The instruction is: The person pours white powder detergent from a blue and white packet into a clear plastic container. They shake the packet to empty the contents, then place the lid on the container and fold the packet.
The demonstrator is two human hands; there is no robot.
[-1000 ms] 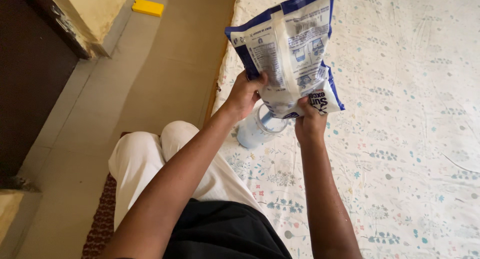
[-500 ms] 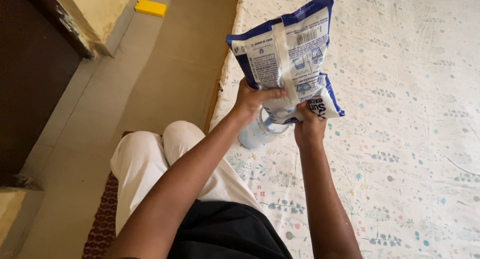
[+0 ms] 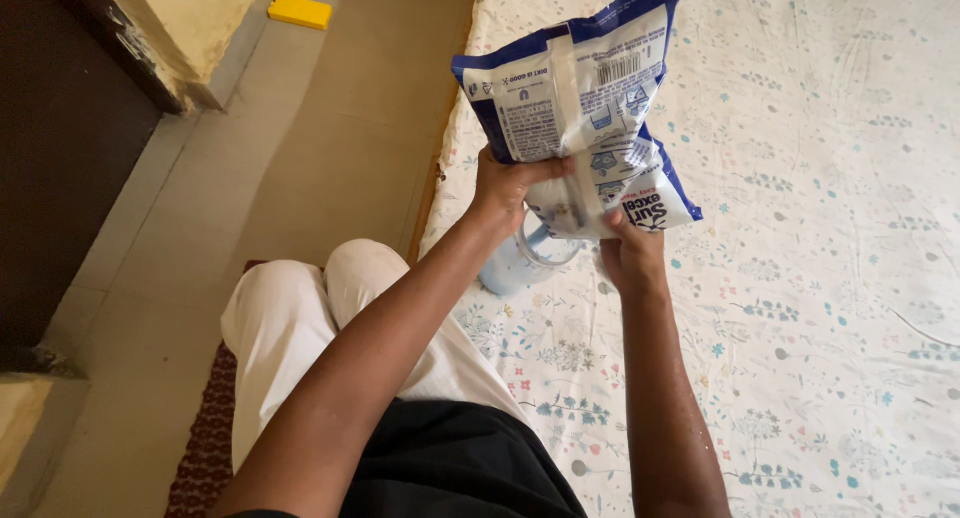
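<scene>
A blue-and-white detergent pouch was held upside down above a clear plastic jar, its lower end hanging directly over the jar's mouth. The left hand was closed around the pouch's side nearest the floor, fingers wrapped across the printed back panel. The right hand pinched the pouch's lowest corner from underneath, just beside the jar's rim. Both hands were clamped on the pouch and neither touched the jar.

The jar stood upright on a bed covered by a pale floral bedsheet, close to the bed's edge. Its lower part was filled with a pale blue-white powder; the upper part looked clear. The pouch's opening was hidden behind the hands, so whether powder was flowing into the jar could not be told.

Beside the jar, off the bed's edge, the person's knees in white trousers rested over a beige tiled floor. Far from the jar, near the wall at the top of the floor, lay a small yellow block.
</scene>
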